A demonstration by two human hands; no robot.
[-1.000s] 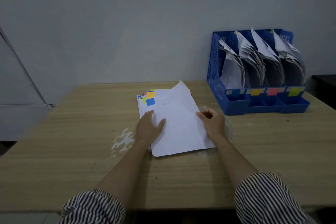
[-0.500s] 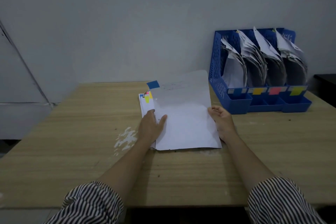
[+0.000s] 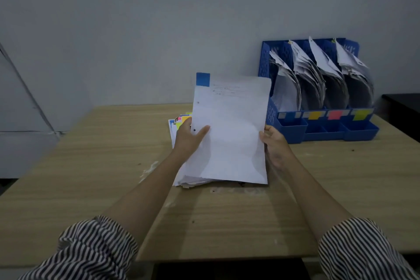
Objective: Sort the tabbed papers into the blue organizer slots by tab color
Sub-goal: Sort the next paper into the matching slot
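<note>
above the worktop (image 3: 91, 166) a blue-tabbed sheet (image 3: 231, 129) is held tilted over the stack (image 3: 181, 179), pinched by the left hand (image 3: 188, 141) and gripped at its edge by the right hand (image 3: 275, 143), near the organizer (image 3: 284, 129).

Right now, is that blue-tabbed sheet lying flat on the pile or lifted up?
Lifted. The sheet stands tilted up off the pile, its blue tab topmost; the left hand and right hand hold its side edges.

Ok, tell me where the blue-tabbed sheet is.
Head view, centre: the blue-tabbed sheet is held up between both hands above the paper stack, left of the organizer.
</note>
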